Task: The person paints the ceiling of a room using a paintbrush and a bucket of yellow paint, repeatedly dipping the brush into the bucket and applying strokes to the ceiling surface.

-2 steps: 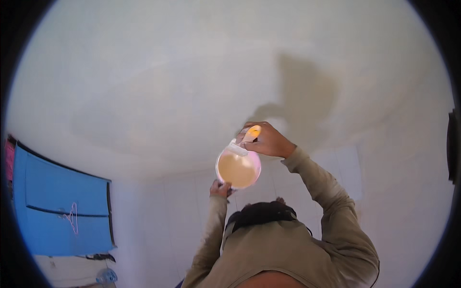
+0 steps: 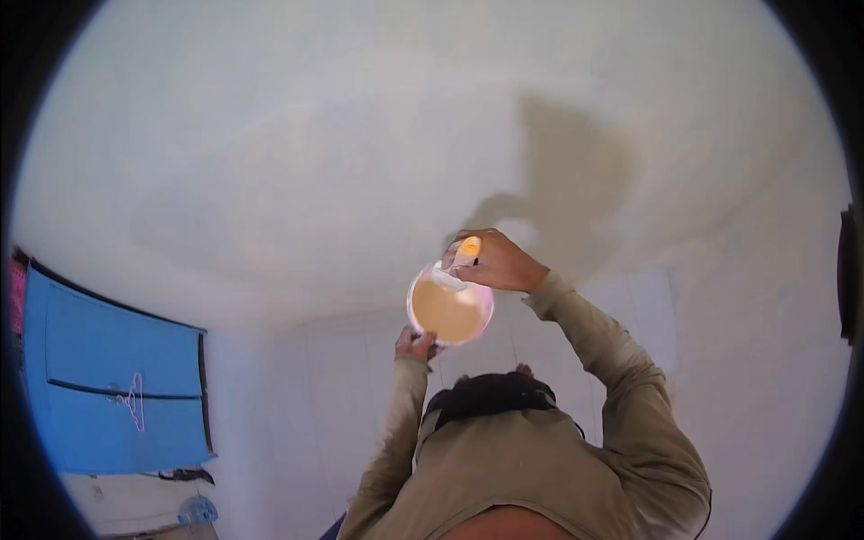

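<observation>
My left hand point(image 2: 416, 344) grips the near left side of a small round bucket point(image 2: 489, 309), its thumb at the rim. Inside the pinkish-white bucket is smooth cream-coloured paint point(image 2: 447, 315). Over the far rim, my right hand point(image 2: 504, 261) is closed around a paintbrush point(image 2: 469, 252) with a pale handle and an orange-yellow end. The brush's wide whitish head sits at the far inner edge of the bucket, pointing down toward the paint. Some right-hand fingers are hidden behind the handle.
A broad off-white wall point(image 2: 360, 162) rises ahead, with my shadow on it. At the left is a blue door or shutter point(image 2: 126, 360) with a pink hanger point(image 2: 137, 402) on it. A clear blue bottle point(image 2: 197, 511) is below. Pale tiles point(image 2: 306, 432) lie beneath me.
The bucket has shifted very slightly to the right and its opening shows a little differently. The brush handle has moved slightly left in my right hand.
</observation>
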Demonstrator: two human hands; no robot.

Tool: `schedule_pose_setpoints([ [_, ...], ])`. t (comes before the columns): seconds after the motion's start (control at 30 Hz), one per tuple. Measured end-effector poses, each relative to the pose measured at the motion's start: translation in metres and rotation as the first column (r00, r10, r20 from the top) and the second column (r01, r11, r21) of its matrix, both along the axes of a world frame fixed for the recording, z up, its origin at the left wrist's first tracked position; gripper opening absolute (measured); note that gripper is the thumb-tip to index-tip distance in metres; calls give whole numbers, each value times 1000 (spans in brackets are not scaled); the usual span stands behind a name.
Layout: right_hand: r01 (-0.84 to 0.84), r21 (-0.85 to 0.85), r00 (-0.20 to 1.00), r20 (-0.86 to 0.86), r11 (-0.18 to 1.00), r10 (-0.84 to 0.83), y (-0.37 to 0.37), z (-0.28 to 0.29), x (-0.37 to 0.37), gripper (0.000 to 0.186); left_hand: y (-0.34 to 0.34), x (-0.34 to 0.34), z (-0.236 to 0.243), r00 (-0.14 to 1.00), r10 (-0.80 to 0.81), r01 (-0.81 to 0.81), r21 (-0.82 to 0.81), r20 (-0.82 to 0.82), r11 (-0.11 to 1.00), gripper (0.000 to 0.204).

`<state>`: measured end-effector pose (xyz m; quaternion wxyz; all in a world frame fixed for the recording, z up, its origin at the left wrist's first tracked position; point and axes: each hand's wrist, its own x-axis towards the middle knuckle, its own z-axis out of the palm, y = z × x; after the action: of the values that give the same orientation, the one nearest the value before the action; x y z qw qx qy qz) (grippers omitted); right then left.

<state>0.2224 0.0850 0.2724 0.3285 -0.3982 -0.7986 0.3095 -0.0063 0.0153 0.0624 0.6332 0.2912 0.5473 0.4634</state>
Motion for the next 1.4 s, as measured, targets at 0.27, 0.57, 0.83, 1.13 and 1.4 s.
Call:
schedule_pose_setpoints([
  [0.27, 155, -36, 913, 387, 987, -129, -11, -191, -32, 23, -16, 16, -30, 997, -55, 61, -90, 62, 994, 28],
  [0.57, 195, -104, 981, 14, 975, -195, -38, -104, -15, 19, -11, 11, -66, 991, -25, 38, -96, 130, 995, 26],
  [0.83, 258, 339, 956, 43, 905, -289, -65, -195, -2, 23, -2, 15, -68, 989, -97, 99, 15, -109, 995, 26],
  [1.13, 39, -761, 155, -635, 647, -757, -78, -218, 35, 22, -1, 17, -77, 987, 32, -11, -131, 160, 991, 25],
  [1.4, 458, -34, 355, -909, 888, -218, 25, -65, 46, 19, -4, 9, -104, 989, 117, -102, -160, 87, 982, 30],
])
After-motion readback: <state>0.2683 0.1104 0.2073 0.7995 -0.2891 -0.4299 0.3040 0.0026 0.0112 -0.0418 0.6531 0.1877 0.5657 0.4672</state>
